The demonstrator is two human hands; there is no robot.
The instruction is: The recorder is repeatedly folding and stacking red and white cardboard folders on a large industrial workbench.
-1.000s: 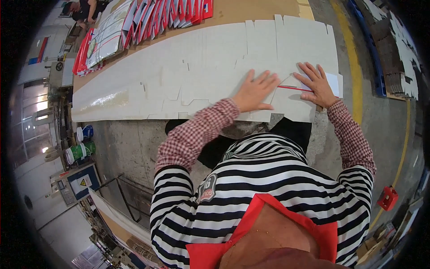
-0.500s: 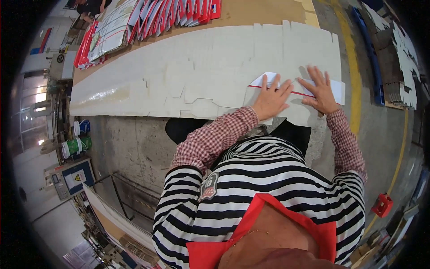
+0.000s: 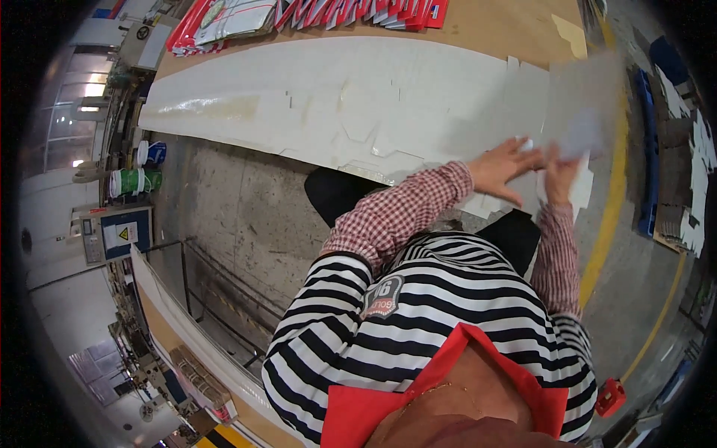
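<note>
My right hand [image 3: 562, 178] is closed on the lower edge of a pale sheet [image 3: 586, 101], raised above the right end of the work surface. Motion smears the sheet, so its fold and print cannot be made out. My left hand [image 3: 509, 169] is open beside it, fingers spread and pointing toward the right hand. A small white patch shows at one of its fingertips. Under both hands lies a large whitish cardboard sheet [image 3: 418, 97] with cut lines and notched edges.
Along the far side of the brown board [image 3: 515, 33] lies a row of red-and-white folded packages [image 3: 358, 11], with a flatter stack [image 3: 237, 19] to their left. To the right, a blue pallet [image 3: 647, 149] stands by stacked cardboard [image 3: 676, 157]. A red crate [image 3: 610, 397] is on the floor.
Both hands lay flat on a white card with a red stripe. Now the right hand has lifted a pale sheet, and the left has shifted toward it. The view has swung as well.
</note>
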